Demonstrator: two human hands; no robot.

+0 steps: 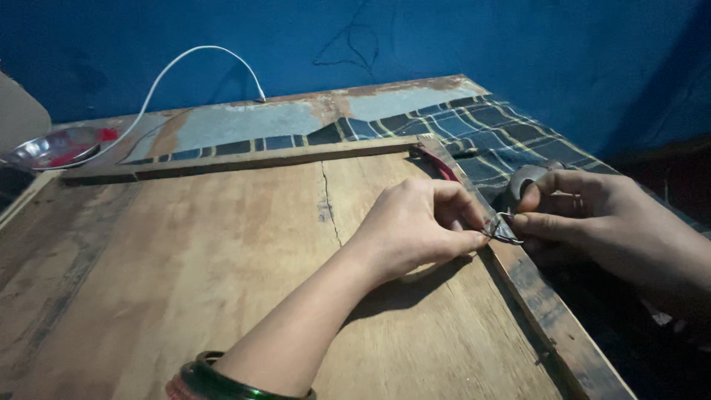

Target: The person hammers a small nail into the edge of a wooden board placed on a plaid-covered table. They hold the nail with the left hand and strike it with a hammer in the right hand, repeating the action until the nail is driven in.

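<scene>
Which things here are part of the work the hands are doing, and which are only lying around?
In use:
- left hand and right hand, pinching a small metal ring
- wooden board's edge strip beneath them

Lying about:
- checked cloth
- white cable
- steel bowl
- red item by the corner

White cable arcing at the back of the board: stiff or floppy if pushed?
The white cable probably has some springiness: it holds a raised arc unsupported. Looks thin, so likely light and easily shoved aside. Its far end is unclear in this dim view.
</scene>
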